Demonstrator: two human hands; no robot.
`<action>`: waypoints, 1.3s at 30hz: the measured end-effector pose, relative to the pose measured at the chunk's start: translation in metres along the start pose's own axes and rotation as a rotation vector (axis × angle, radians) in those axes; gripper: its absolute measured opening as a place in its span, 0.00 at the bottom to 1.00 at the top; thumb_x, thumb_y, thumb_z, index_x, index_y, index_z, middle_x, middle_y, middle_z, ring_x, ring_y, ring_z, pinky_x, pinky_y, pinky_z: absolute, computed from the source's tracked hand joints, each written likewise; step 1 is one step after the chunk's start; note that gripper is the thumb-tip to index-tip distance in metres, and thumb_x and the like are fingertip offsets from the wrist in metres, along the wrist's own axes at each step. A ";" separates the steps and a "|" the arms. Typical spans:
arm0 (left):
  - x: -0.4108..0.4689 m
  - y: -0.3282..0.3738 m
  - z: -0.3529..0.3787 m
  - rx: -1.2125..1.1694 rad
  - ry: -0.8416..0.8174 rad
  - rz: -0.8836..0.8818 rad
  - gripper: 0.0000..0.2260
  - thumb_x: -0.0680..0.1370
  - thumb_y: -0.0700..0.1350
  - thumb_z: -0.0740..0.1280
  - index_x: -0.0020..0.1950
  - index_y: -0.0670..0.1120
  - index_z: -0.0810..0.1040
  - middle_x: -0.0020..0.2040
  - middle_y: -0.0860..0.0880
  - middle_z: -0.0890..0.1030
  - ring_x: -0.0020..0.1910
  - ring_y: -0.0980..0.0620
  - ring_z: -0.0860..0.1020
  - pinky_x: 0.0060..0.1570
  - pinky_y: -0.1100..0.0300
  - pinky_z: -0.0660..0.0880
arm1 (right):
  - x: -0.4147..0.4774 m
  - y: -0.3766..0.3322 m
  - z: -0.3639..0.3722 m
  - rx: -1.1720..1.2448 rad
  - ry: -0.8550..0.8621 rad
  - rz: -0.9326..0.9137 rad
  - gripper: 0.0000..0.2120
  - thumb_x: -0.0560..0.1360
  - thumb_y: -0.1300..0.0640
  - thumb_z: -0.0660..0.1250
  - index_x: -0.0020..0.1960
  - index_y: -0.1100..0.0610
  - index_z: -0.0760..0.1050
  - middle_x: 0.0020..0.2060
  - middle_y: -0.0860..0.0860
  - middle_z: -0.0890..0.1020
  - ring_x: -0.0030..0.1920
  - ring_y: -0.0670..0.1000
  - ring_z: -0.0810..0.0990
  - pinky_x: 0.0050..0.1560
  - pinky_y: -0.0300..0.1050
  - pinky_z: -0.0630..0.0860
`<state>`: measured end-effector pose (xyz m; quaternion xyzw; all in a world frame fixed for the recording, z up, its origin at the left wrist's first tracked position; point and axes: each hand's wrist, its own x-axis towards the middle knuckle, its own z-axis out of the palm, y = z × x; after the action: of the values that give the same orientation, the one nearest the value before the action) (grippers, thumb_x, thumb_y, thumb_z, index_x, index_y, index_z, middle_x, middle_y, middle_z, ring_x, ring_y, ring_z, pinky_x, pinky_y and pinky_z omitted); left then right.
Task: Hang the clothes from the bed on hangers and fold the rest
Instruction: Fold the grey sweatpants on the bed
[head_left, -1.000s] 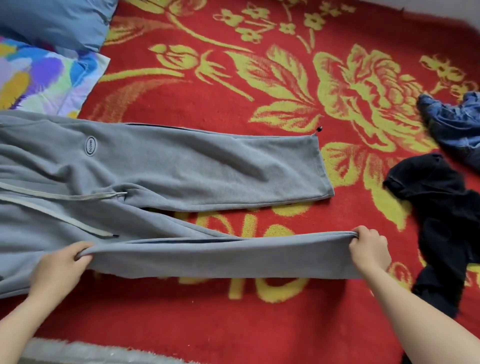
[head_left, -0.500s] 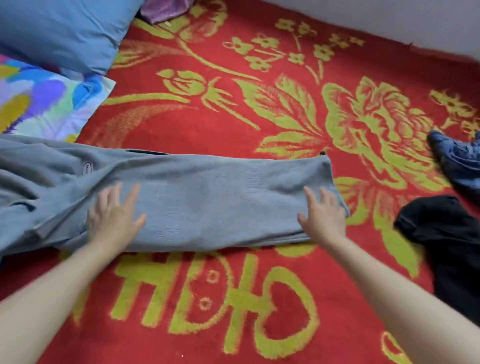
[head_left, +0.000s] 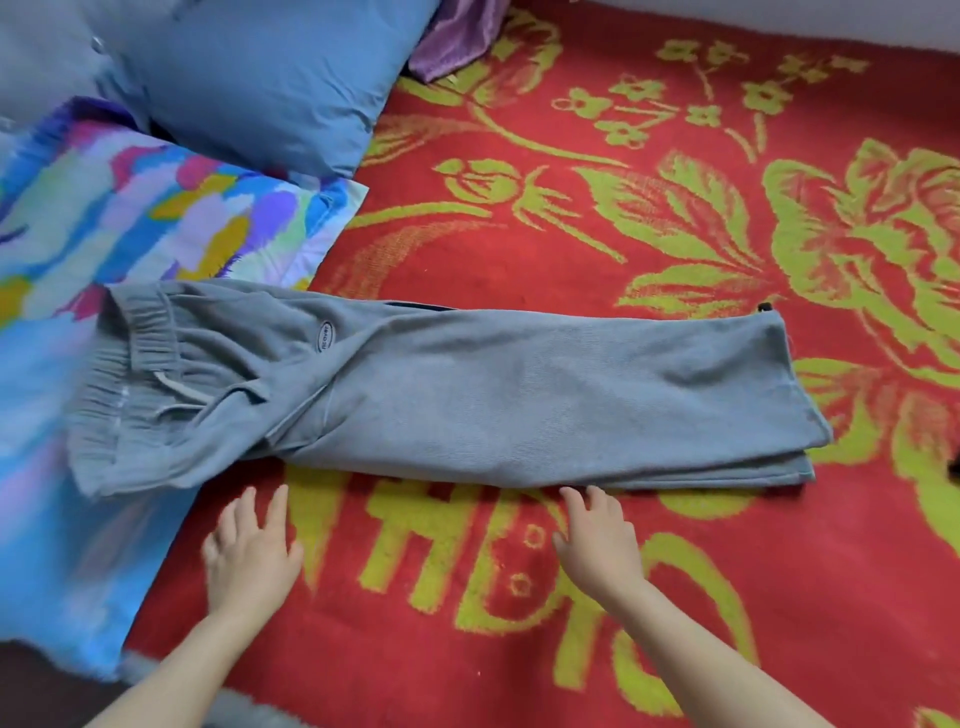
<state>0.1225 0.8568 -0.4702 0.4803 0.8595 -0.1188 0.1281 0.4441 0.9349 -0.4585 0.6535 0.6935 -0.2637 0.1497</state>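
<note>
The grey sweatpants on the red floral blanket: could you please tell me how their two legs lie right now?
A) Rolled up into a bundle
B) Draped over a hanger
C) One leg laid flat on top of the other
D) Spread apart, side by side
C: the grey sweatpants lie flat on the red floral blanket, hems stacked at the far end from the waistband, while the left hand and right hand hold nothing.
</note>
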 end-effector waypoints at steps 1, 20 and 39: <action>0.002 -0.010 -0.004 -0.006 0.022 -0.023 0.32 0.73 0.47 0.69 0.75 0.46 0.62 0.74 0.40 0.60 0.71 0.41 0.57 0.65 0.44 0.59 | -0.001 -0.013 0.002 0.014 0.006 -0.014 0.25 0.77 0.50 0.58 0.72 0.52 0.58 0.69 0.54 0.63 0.69 0.55 0.61 0.61 0.49 0.67; 0.195 -0.169 -0.101 -0.806 0.063 0.079 0.16 0.70 0.38 0.74 0.54 0.36 0.74 0.51 0.36 0.78 0.52 0.39 0.76 0.50 0.53 0.70 | 0.051 -0.317 0.025 -0.003 0.066 -0.088 0.24 0.76 0.54 0.57 0.71 0.53 0.59 0.68 0.54 0.64 0.67 0.55 0.63 0.59 0.48 0.67; 0.253 -0.094 -0.109 -0.276 0.533 0.590 0.27 0.71 0.52 0.65 0.69 0.44 0.68 0.71 0.32 0.63 0.70 0.33 0.62 0.64 0.38 0.60 | 0.074 -0.251 0.011 -0.014 0.131 0.196 0.27 0.78 0.51 0.57 0.75 0.53 0.54 0.73 0.57 0.58 0.71 0.54 0.61 0.67 0.44 0.61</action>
<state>-0.0977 1.0461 -0.4444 0.6980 0.6961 0.1679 -0.0072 0.1882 0.9887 -0.4655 0.7329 0.6365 -0.1997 0.1340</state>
